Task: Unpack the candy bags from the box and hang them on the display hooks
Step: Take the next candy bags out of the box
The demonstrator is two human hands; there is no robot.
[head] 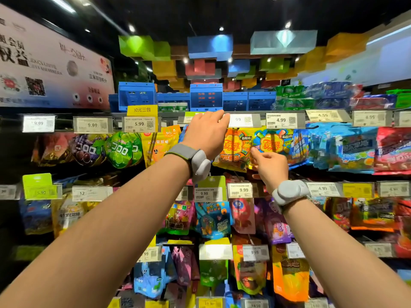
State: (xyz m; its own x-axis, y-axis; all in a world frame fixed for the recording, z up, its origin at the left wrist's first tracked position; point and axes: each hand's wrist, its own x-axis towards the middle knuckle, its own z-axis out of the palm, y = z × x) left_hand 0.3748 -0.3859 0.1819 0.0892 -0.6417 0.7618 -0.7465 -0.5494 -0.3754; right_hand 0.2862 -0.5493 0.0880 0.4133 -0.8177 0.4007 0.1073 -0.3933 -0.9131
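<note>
A yellow candy bag (pixel 235 150) with an orange flower logo hangs in the top hook row, next to a similar blue-backed bag (pixel 272 141). My right hand (pixel 270 166) pinches the yellow bag's lower right edge, thumb in front and fingers behind. My left hand (pixel 206 132) reaches up over the bag's top left. Its fingers curl on the white price tag (pixel 241 120) at the end of the hook. The hook itself and the bag's hanging hole are hidden behind that hand. No box is in view.
Three rows of hooks packed with candy bags fill the display, with green grape bags (pixel 123 150) to the left and blue bags (pixel 347 147) to the right. Price tags front each row. Blue crates (pixel 205 96) stand on the top shelf. A banner (pixel 51 63) hangs at upper left.
</note>
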